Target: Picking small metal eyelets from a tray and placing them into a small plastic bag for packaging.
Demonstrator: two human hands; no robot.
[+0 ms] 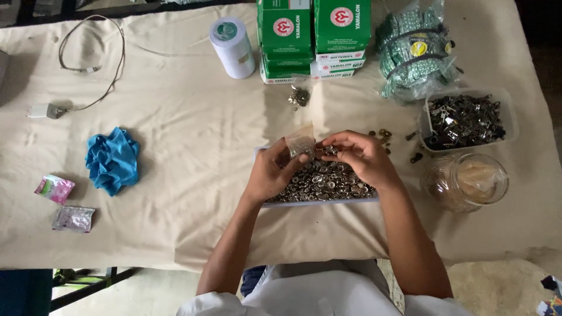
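My left hand (270, 171) holds a small clear plastic bag (301, 140) upright by its side, over a shallow tray (316, 202) heaped with small round silver metal buttons. Beside the bag's mouth, my right hand (359, 155) pinches a few of those metal pieces between its fingertips. Both hands hover above the far half of the tray, and the wrists cover its left and right edges.
On the beige cloth lie a blue rag (112, 160), two small sachets (63, 202), a charger with cable (47, 110), a white tape roll (232, 47), stacked green boxes (314, 36), a green bagged bundle (414, 51), a clear tub of dark metal clips (466, 120) and a glass jar (466, 181).
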